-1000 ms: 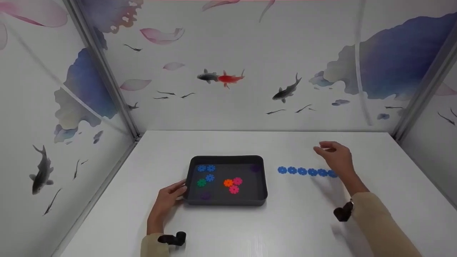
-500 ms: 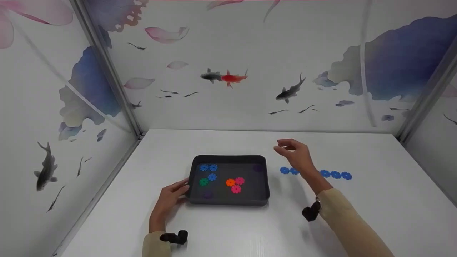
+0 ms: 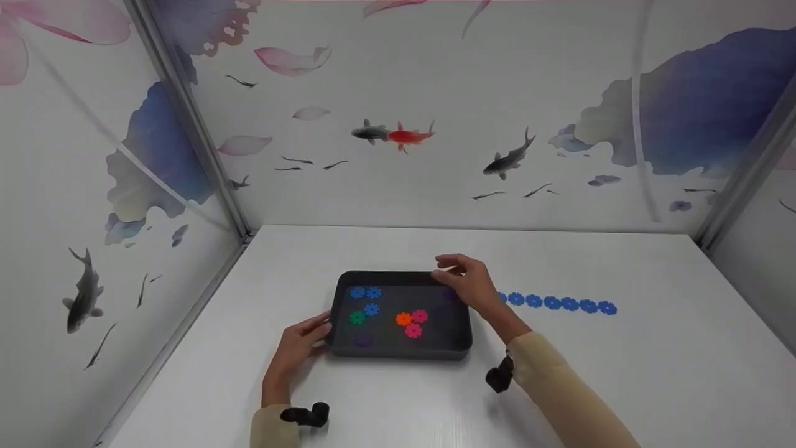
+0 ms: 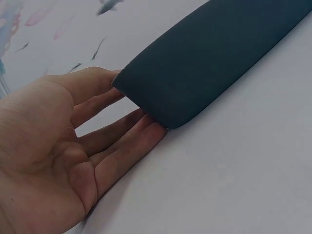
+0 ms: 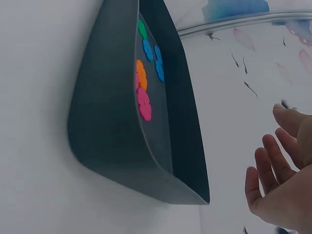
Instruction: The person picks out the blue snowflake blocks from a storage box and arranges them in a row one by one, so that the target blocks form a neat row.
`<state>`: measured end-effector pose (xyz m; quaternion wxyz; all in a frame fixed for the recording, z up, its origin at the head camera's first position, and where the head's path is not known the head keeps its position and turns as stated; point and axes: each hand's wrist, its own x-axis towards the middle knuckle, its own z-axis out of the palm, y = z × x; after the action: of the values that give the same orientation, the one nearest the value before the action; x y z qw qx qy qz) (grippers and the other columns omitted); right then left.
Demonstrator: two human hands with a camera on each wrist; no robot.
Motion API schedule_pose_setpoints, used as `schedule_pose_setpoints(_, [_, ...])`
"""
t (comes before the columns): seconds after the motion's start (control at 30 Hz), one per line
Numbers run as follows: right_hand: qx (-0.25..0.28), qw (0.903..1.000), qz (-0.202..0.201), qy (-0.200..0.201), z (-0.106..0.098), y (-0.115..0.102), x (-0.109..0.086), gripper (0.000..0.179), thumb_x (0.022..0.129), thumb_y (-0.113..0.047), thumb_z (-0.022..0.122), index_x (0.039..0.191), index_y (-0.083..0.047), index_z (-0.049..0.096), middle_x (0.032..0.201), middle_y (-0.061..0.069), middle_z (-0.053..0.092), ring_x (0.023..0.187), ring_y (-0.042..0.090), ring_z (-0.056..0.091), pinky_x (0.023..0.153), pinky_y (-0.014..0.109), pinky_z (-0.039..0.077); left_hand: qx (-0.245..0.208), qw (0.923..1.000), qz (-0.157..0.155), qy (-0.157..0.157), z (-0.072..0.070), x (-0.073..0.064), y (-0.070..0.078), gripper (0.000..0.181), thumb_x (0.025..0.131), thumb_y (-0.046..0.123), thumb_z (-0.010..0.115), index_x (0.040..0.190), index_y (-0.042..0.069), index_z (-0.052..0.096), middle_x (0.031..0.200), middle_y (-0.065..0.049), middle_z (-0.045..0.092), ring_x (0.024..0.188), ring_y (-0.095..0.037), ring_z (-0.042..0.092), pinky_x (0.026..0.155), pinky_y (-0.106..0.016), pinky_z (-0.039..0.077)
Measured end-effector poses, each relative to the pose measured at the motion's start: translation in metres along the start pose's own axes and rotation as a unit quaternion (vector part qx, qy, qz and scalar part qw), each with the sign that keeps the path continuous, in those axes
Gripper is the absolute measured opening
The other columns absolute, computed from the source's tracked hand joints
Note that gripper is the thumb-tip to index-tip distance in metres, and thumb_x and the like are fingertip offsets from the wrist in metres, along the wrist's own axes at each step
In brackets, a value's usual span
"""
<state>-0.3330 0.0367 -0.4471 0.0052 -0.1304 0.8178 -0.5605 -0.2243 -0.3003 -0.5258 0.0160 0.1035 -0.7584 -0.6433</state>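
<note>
Dark tray [image 3: 398,353] on the table [image 3: 398,404], mid-scene. Left hand [image 3: 295,345] at its left wall, fairly straight fingers touching it. Right hand [image 3: 469,285] just off the tray's far right corner — thumb and fingertips apart, nothing held. Inside, left side: 3 blue pieces [image 3: 371,309], 1 green piece [image 3: 357,317]. Mid-tray: 1 orange piece [image 3: 403,319], 2 pink pieces [image 3: 413,331]. Right of tray — row of blue flower discs [image 3: 552,303].

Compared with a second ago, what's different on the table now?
Your right hand has swung left from above the blue row to the tray's far right corner, uncovering the row's right end. I see nothing picked up or let go. Unchanged: your left hand at the tray's left side, the flowers in it, and the row's layout.
</note>
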Motion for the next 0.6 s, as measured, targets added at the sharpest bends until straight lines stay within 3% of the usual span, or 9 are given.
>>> schedule_pose_setpoints(0.23, [0.024, 0.9995, 0.004, -0.019, 0.035, 0.003, -0.003, 0.037, 0.092, -0.022, 0.074, 0.127, -0.013, 0.068, 0.120, 0.009, 0.070, 0.105, 0.021, 0.064, 0.096, 0.036, 0.057, -0.003, 1.0000, 0.004, -0.001, 0.001, -0.002, 0.001, 0.040, 0.098, 0.022, 0.065, 0.137, 0.012, 0.063, 0.144, -0.017, 0.058, 0.124, -0.029, 0.063, 0.096, -0.043, 0.057])
schedule_pose_setpoints(0.6, [0.011, 0.9982, -0.013, -0.058, 0.076, 0.003, -0.010, 0.038, 0.092, -0.023, 0.073, 0.127, -0.009, 0.068, 0.116, 0.010, 0.069, 0.096, 0.019, 0.061, 0.083, 0.027, 0.059, 0.009, 0.9999, 0.004, 0.005, 0.001, 0.001, -0.001, 0.043, 0.097, 0.024, 0.066, 0.138, 0.012, 0.062, 0.145, -0.017, 0.057, 0.125, -0.031, 0.062, 0.096, -0.043, 0.058])
